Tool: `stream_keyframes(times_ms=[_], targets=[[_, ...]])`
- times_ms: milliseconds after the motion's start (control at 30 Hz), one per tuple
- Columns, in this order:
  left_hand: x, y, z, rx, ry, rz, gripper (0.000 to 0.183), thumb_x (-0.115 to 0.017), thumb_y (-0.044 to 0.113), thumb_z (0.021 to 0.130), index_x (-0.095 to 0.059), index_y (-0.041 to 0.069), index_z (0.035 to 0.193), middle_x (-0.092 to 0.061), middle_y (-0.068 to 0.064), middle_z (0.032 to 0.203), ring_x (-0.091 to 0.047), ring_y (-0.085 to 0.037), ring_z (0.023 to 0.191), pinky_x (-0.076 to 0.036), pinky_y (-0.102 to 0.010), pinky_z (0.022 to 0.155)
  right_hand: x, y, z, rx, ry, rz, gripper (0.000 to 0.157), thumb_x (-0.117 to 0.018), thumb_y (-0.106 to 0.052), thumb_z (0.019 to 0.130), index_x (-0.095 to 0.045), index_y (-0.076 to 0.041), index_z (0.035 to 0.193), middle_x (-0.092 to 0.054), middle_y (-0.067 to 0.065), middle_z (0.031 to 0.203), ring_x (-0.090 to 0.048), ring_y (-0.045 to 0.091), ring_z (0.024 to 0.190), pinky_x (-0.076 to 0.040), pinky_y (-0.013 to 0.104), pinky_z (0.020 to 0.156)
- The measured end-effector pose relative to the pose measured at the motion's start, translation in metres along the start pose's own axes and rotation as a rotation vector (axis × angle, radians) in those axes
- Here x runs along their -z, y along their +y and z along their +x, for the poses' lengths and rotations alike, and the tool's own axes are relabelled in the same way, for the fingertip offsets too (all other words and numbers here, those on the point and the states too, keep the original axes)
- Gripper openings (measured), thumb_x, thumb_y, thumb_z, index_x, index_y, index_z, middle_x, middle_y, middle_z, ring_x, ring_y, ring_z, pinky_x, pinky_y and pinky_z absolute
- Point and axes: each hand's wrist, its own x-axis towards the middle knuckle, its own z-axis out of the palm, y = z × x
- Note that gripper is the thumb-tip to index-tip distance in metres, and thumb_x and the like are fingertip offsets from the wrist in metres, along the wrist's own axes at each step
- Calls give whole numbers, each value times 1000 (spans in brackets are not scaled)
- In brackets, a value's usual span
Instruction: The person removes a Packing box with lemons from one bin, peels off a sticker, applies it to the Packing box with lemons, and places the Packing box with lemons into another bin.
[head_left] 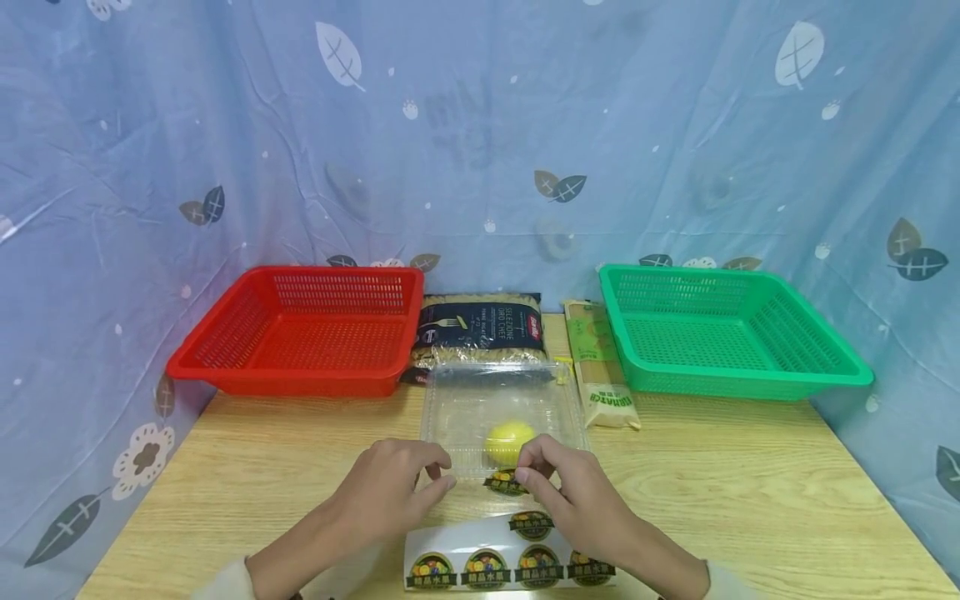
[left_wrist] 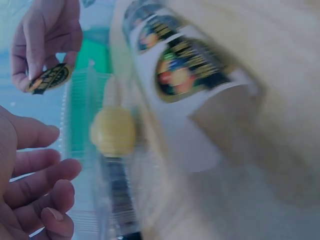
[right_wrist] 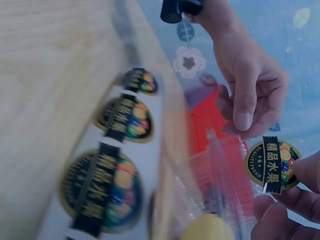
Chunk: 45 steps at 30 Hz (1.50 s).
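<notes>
Between thumb and finger, my right hand (head_left: 581,492) pinches a black-and-gold fruit sticker (right_wrist: 272,165) by its edge. My left hand (head_left: 397,483) is held to the left of it, fingers loosely bent and apart, with nothing in them, as the left wrist view also shows. Just beyond both hands stands a clear plastic clamshell box (head_left: 457,417). A yellow lemon-like fruit (head_left: 510,442) lies in the box near its front right. On the table below the hands is a white sheet of stickers (head_left: 450,537) with several round labels on it.
At the back left stands a red basket (head_left: 330,383), and at the back right a green basket (head_left: 712,382). Between them lie a dark bag of pasta (head_left: 480,325) behind the box and a long noodle packet (head_left: 600,367) beside the green basket. A blue curtain (head_left: 480,167) hangs behind.
</notes>
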Motion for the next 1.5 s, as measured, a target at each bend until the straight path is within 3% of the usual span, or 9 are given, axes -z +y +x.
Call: stream_keyframes(times_ms=[300,500,900,1100,1233,1333,1500], targets=[[4,4,29,18,-48,-134,21,-72,21,90,-73,13,109,-69,12,85,-50,1,56,-45,-22,52,8,2,19,-39,13,14,7,-58,-7,103,-59,-13,99,-58,-4,77,-52,4,67,-50,24,56],[-1,5,43,13,2,-239,16,-73,14,90,-70,12,106,-69,11,82,-55,-2,63,-50,-23,57,11,5,31,-74,37,2,13,-61,1,98,-62,-12,99,-62,1,79,-54,7,67,-50,26,55],[-12,-8,65,154,50,-415,14,-76,11,89,-71,17,99,-70,12,82,-63,-10,66,-53,-29,58,10,21,54,-154,78,-11,15,-65,2,95,-65,-10,104,-64,-1,83,-59,13,73,-53,31,65],[-19,-12,77,194,70,-404,14,-78,8,86,-74,17,94,-71,10,80,-60,-11,61,-49,-27,56,11,29,62,-197,108,-28,17,-66,4,92,-65,-8,104,-64,0,82,-60,14,72,-52,30,62],[-23,-13,83,207,75,-363,13,-78,8,85,-74,18,92,-70,12,78,-57,-11,63,-47,-32,74,12,34,66,-229,123,-45,18,-69,3,90,-65,-7,103,-64,0,82,-62,15,73,-53,28,64],[-24,-13,87,221,76,-329,12,-77,9,85,-74,19,91,-69,13,77,-57,-11,67,-44,-35,79,13,36,68,-233,123,-62,19,-72,2,89,-66,-8,104,-64,0,83,-62,15,74,-54,29,66],[-24,-13,91,234,69,-299,11,-76,8,85,-74,15,93,-68,11,77,-58,-12,69,-49,-30,67,12,39,72,-219,116,-98,21,-75,1,88,-67,-8,105,-65,-1,82,-62,13,71,-54,28,64]])
